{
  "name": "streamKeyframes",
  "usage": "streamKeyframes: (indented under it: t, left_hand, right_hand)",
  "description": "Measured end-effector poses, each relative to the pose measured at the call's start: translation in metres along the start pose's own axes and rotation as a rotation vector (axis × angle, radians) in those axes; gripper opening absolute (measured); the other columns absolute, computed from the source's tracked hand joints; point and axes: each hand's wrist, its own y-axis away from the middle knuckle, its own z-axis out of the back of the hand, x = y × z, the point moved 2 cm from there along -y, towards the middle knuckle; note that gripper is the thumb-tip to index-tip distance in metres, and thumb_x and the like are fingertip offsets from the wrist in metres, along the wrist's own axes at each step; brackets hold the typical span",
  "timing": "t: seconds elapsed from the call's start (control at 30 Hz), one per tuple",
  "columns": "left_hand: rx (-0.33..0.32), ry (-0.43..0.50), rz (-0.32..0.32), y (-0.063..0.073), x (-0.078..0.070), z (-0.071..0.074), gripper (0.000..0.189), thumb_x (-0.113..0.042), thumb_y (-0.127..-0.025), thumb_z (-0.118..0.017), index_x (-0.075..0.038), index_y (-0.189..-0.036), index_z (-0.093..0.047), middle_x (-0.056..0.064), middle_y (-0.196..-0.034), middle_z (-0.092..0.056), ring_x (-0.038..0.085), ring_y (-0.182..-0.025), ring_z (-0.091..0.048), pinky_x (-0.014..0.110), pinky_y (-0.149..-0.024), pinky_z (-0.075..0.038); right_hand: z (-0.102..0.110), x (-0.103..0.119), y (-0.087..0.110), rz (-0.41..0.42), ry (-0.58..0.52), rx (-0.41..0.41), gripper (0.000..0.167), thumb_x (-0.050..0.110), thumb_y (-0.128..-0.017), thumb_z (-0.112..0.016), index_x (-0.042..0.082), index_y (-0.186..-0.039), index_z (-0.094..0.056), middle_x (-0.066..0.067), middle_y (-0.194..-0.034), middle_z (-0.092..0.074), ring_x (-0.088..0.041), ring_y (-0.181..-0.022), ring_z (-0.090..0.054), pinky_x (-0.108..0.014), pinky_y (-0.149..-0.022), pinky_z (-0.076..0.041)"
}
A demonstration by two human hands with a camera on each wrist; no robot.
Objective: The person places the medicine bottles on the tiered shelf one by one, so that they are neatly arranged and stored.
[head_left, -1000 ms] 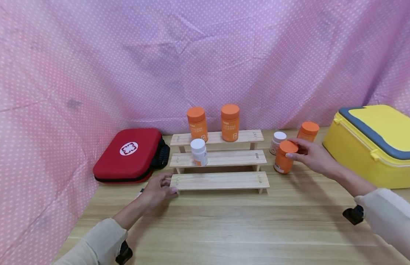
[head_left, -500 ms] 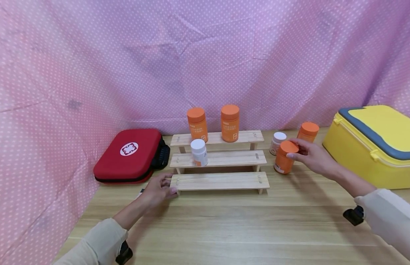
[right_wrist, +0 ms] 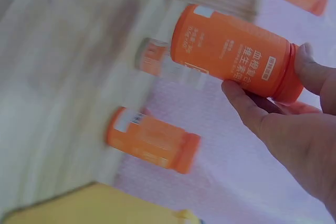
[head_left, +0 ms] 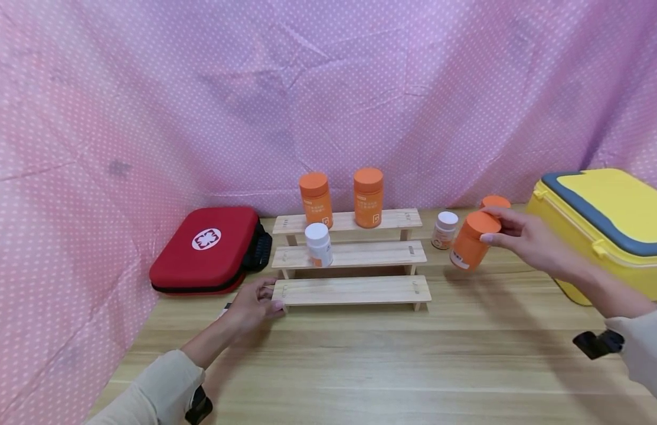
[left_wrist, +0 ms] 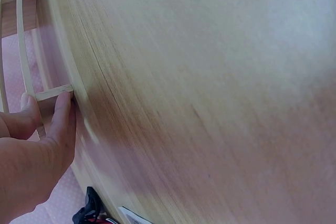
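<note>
My right hand [head_left: 538,242] grips an orange pill bottle [right_wrist: 231,51] near its cap. Tilted, that bottle hangs in the air to the right of a wooden three-step rack [head_left: 355,290]. My left hand [head_left: 249,307] pinches the left end of the rack's lowest step; in the left wrist view the thumb and fingers [left_wrist: 63,119] lie around the board and its leg. Two orange bottles [head_left: 316,200] stand on the top step, and a white bottle [head_left: 319,245] on the middle one. Behind the held bottle stand a small white-capped bottle [head_left: 444,230] and another orange bottle [right_wrist: 152,140], partly hidden in the head view.
A red first-aid case [head_left: 206,248] lies on the wooden table [head_left: 360,366] left of the rack. At the right stands a yellow box [head_left: 588,248] with a blue-edged lid, close to my right forearm. Pink dotted cloth [head_left: 328,88] hangs behind and at the left.
My right hand has lifted the orange bottle off the table, moving it slightly right and tilting it. It now covers more of the orange bottle behind. My left hand has stayed put.
</note>
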Motion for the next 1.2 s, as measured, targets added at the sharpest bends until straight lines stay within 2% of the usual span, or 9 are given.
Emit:
streamKeyframes:
  t: [0.13, 0.27, 0.43, 0.57, 0.73, 0.83, 0.97, 1.07, 1.2]
  left_hand:
    - [0.004, -0.017, 0.012, 0.0, 0.0, 0.001, 0.055, 0.009, -0.086, -0.064, 0.003, -0.137, -0.045, 0.019, -0.112, -0.064, 0.023, -0.095, -0.062, 0.036, -0.082, -0.058]
    - [0.009, 0.004, 0.009, 0.001, 0.001, 0.001, 0.055, 0.01, -0.085, -0.064, 0.004, -0.136, -0.044, 0.02, -0.113, -0.063, 0.023, -0.095, -0.062, 0.037, -0.082, -0.058]
    - [0.005, 0.01, -0.008, 0.001, 0.001, 0.001, 0.056, 0.011, -0.084, -0.064, 0.006, -0.136, -0.043, 0.022, -0.112, -0.063, 0.024, -0.095, -0.062, 0.037, -0.081, -0.058]
    - [-0.003, -0.018, -0.009, 0.001, 0.001, 0.001, 0.057, 0.01, -0.084, -0.065, 0.004, -0.137, -0.043, 0.02, -0.112, -0.064, 0.023, -0.095, -0.063, 0.036, -0.082, -0.058]
    - [0.01, 0.019, -0.013, 0.001, 0.001, 0.0, 0.057, 0.012, -0.084, -0.064, 0.007, -0.137, -0.042, 0.023, -0.113, -0.063, 0.024, -0.095, -0.062, 0.037, -0.081, -0.058]
    - [0.014, 0.028, -0.015, 0.0, 0.001, 0.0, 0.057, 0.013, -0.084, -0.063, 0.008, -0.136, -0.042, 0.024, -0.113, -0.062, 0.024, -0.095, -0.062, 0.037, -0.081, -0.058]
    - [0.006, 0.022, -0.005, -0.001, 0.002, 0.0, 0.056, 0.012, -0.084, -0.064, 0.006, -0.136, -0.044, 0.022, -0.111, -0.063, 0.023, -0.094, -0.062, 0.036, -0.08, -0.058]
    - [0.002, 0.017, 0.003, -0.002, 0.002, 0.0, 0.055, 0.011, -0.084, -0.064, 0.005, -0.135, -0.044, 0.02, -0.111, -0.064, 0.022, -0.093, -0.062, 0.035, -0.08, -0.058]
    - [0.009, 0.03, 0.007, -0.002, 0.002, 0.0, 0.055, 0.012, -0.085, -0.063, 0.004, -0.136, -0.044, 0.021, -0.113, -0.063, 0.022, -0.094, -0.062, 0.036, -0.081, -0.058]
  right_hand:
    - [0.011, 0.018, 0.005, 0.004, 0.039, -0.01, 0.056, 0.013, -0.09, -0.069, 0.007, -0.14, -0.048, 0.006, -0.12, -0.061, 0.012, -0.1, -0.054, -0.006, -0.078, -0.048]
    - [0.016, 0.037, 0.008, 0.007, 0.089, -0.025, 0.053, 0.014, -0.088, -0.07, 0.012, -0.138, -0.051, 0.01, -0.114, -0.063, 0.007, -0.095, -0.058, -0.007, -0.075, -0.048]
    - [0.015, 0.06, 0.007, 0.051, 0.078, -0.02, 0.048, 0.01, -0.088, -0.07, 0.017, -0.134, -0.056, 0.009, -0.108, -0.066, -0.004, -0.09, -0.062, -0.013, -0.071, -0.051]
    - [0.01, 0.077, 0.004, 0.055, 0.085, -0.02, 0.049, 0.014, -0.088, -0.071, 0.018, -0.135, -0.056, 0.005, -0.108, -0.067, -0.007, -0.087, -0.061, -0.014, -0.069, -0.05]
    - [-0.003, 0.095, -0.007, 0.08, 0.019, 0.017, 0.049, 0.017, -0.089, -0.07, 0.015, -0.135, -0.054, -0.003, -0.102, -0.065, -0.011, -0.074, -0.057, -0.021, -0.056, -0.045]
    - [-0.016, 0.104, -0.02, 0.134, -0.046, 0.065, 0.048, 0.013, -0.09, -0.069, 0.007, -0.135, -0.053, -0.008, -0.108, -0.066, -0.008, -0.08, -0.059, -0.018, -0.062, -0.049]
    - [-0.036, 0.113, -0.036, 0.149, -0.015, 0.115, 0.051, 0.017, -0.09, -0.069, 0.004, -0.136, -0.052, -0.011, -0.116, -0.065, -0.013, -0.098, -0.062, -0.015, -0.079, -0.05]
    - [-0.049, 0.118, -0.046, 0.116, 0.012, 0.148, 0.053, 0.023, -0.09, -0.069, 0.007, -0.138, -0.051, -0.009, -0.118, -0.064, -0.019, -0.1, -0.061, -0.02, -0.083, -0.05]
    - [-0.065, 0.12, -0.059, 0.119, -0.032, 0.166, 0.048, 0.02, -0.09, -0.069, 0.007, -0.134, -0.055, -0.009, -0.117, -0.064, -0.021, -0.1, -0.06, -0.026, -0.084, -0.052]
